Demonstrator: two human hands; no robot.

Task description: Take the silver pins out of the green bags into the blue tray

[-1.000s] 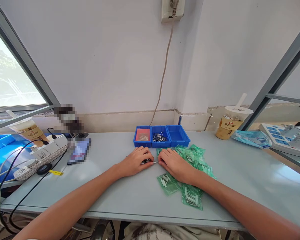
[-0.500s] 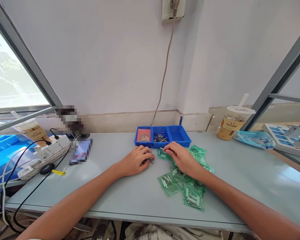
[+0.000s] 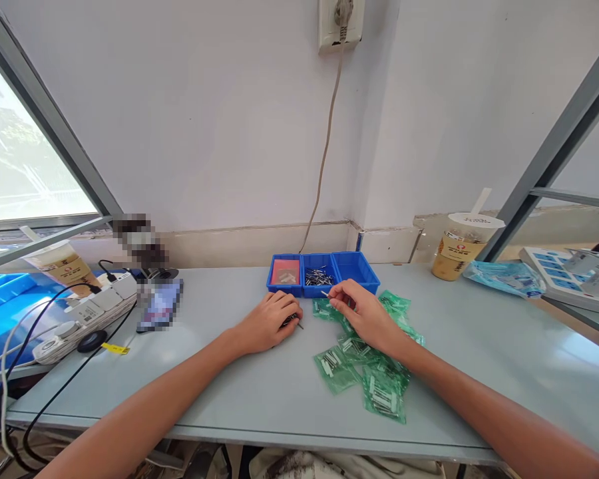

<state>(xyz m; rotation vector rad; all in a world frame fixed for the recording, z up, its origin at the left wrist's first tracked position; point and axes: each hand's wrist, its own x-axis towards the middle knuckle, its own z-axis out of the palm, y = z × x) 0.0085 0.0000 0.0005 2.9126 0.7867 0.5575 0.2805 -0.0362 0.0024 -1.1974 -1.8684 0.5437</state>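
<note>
My left hand rests on the table with its fingers curled round several thin metal fasteners; they look like screws or nails, too small to tell. One sticks out past the fingertips. Between thumb and fingers, my right hand pinches a single thin, light-coloured fastener just in front of the blue bins. Loose fasteners of the same sort fill part of the middle blue bin. Small green plastic bags holding metal fasteners and white pieces lie under and around my right hand and forearm.
The left blue bin holds a reddish packet; a right blue bin adjoins the middle one. Drink cups, a blue packet, a phone and a power strip with cables stand or lie along the sides.
The view has shifted slightly. My left hand still holds its bunch, and my right hand still pinches one fastener near the middle bin, with little movement of the fingers.
</note>
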